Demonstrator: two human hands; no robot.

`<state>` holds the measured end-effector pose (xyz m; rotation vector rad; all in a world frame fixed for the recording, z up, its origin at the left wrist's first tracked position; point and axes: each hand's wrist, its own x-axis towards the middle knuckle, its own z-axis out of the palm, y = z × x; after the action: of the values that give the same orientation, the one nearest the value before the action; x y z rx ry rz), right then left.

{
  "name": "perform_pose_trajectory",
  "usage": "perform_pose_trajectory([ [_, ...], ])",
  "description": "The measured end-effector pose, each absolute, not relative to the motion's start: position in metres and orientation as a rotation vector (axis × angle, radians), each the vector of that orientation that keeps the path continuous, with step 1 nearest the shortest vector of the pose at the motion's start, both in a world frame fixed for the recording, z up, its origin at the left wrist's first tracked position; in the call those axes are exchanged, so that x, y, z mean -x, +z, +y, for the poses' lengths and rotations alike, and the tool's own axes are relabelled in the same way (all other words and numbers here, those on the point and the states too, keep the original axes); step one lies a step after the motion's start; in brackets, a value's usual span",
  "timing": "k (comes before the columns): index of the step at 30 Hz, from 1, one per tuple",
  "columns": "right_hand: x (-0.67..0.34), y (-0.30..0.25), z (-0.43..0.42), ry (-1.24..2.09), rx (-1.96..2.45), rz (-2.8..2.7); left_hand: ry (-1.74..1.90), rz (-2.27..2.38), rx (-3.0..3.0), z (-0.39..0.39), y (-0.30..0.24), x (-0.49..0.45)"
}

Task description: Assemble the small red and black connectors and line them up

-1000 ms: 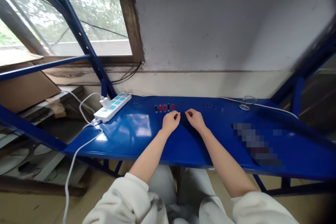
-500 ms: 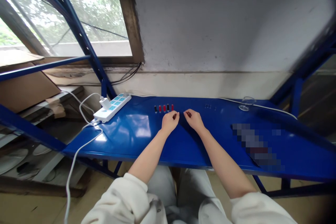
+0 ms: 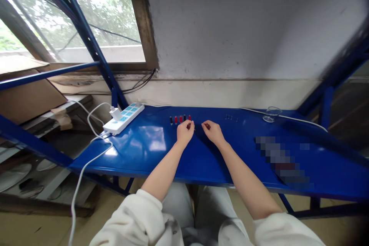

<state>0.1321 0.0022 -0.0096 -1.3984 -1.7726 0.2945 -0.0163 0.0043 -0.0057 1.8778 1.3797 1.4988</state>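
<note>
Both hands hover over the blue table (image 3: 201, 157), a short gap between them. My left hand (image 3: 185, 133) is pinched closed, and a tiny thin tip shows at its fingertips, too small to name. My right hand (image 3: 213, 132) is also in a pinch; whatever it holds is hidden. Just beyond my left hand stands a row of several small upright cylinders, red ones (image 3: 175, 120) and black ones (image 3: 171, 120), with pale lower ends. My left hand partly covers the row's right part. Several tiny clear pieces (image 3: 228, 117) lie past my right hand.
A clear glass cup (image 3: 271, 114) stands at the back right. A dark flat item (image 3: 278, 159), blurred by pixels, lies at the right. At the left is a white power strip (image 3: 124, 118) with a plugged-in charger (image 3: 115, 113) and a white cable (image 3: 83, 173) hanging over the edge.
My left hand has shifted slightly left and turned a little, so the gap between my hands is wider. My right hand has hardly moved.
</note>
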Motion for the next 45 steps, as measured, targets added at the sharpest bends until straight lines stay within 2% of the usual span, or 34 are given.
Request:
perform_pose_trajectory([
  [8, -0.131, -0.01, 0.003, 0.3, 1.376, -1.778, 1.525, 1.532, -1.83, 0.004, -0.005, 0.019],
  [16, -0.129, -0.007, 0.001, 0.291, 1.338, -1.796, 1.037, 1.779, -2.246, 0.012, -0.008, 0.01],
  [22, -0.129, -0.007, 0.0, 0.287, 1.319, -1.819, 0.88, 1.874, -2.289, 0.023, -0.013, 0.007],
  [27, -0.127, -0.005, -0.002, 0.289, 1.335, -1.811, 1.063, 1.801, -2.202, 0.029, -0.019, 0.013],
  [33, -0.127, -0.002, -0.002, 0.348, 1.45, -1.619, 1.511, 1.299, -1.745, 0.026, -0.011, 0.019],
  [39, -0.124, -0.001, -0.003, 0.601, 1.351, -1.51, 1.47, 0.957, -1.637, 0.005, -0.001, 0.008],
  [45, -0.123, -0.001, -0.001, 0.636, 1.244, -1.446, 1.43, 0.9, -1.62, 0.001, -0.002, 0.004],
])
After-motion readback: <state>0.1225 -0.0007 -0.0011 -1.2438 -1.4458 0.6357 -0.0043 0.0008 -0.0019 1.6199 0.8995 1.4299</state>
